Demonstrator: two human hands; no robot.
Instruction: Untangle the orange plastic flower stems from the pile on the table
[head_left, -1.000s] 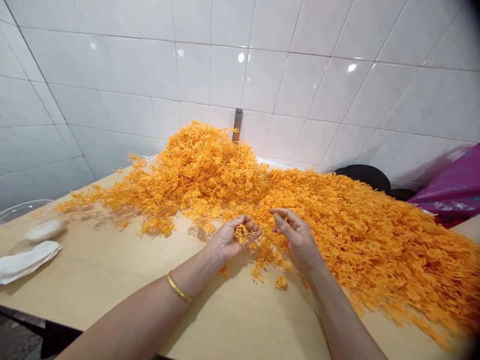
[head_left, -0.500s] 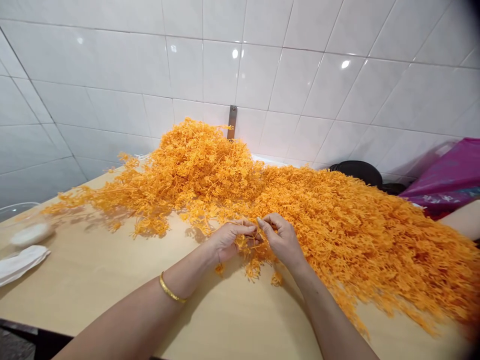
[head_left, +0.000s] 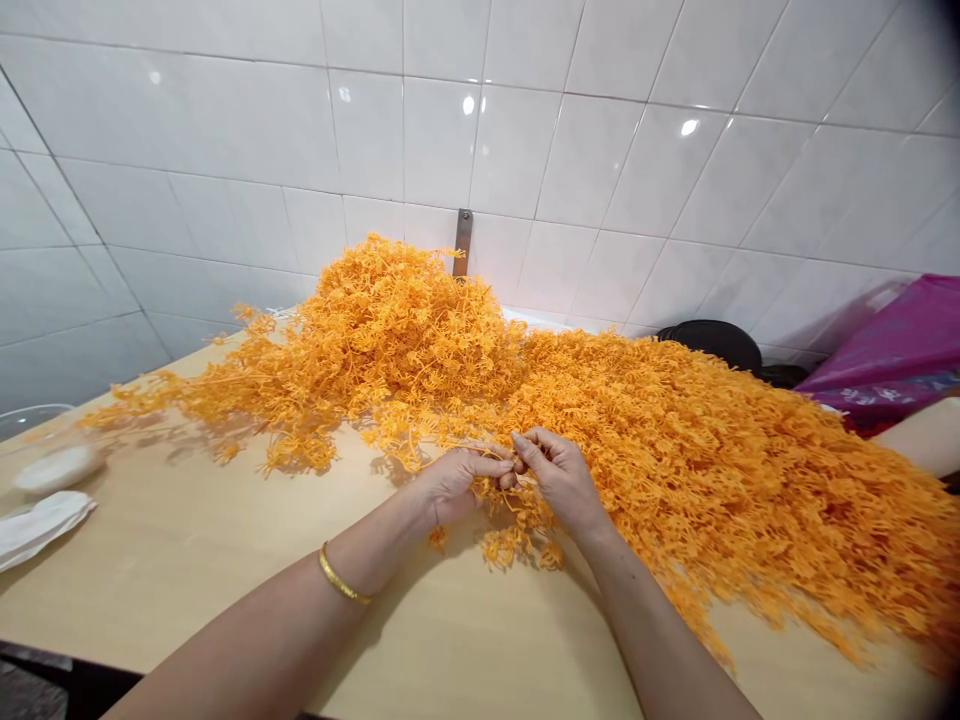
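Observation:
My left hand (head_left: pixel 466 477), with a gold bangle (head_left: pixel 342 574) on its wrist, is closed on a thin orange artificial flower sprig (head_left: pixel 508 545) at the middle of the table. Right beside it, my right hand (head_left: pixel 556 474) pinches with thumb and forefinger at the same sprig's stem, fingertips almost touching the left ones. The sprig's frilly heads hang below both hands. Exactly what lies between the fingertips is too small to make out. Behind the hands rises a tall heap of orange artificial flowers (head_left: pixel 409 330), and a broad pile of orange sprigs (head_left: pixel 750 470) spreads to the right.
The pale wooden table (head_left: pixel 187 560) meets a white tiled wall (head_left: pixel 525 150) with a metal bracket (head_left: pixel 463 243). At left lie a white oval object (head_left: pixel 58 469) and a folded white cloth (head_left: pixel 45 528). A black round object (head_left: pixel 716 345) and a magenta bag (head_left: pixel 889 345) are at back right.
The fingertips of both hands have come closer together. The sprig's hanging heads have shifted and bunched below the hands. The view has moved only slightly.

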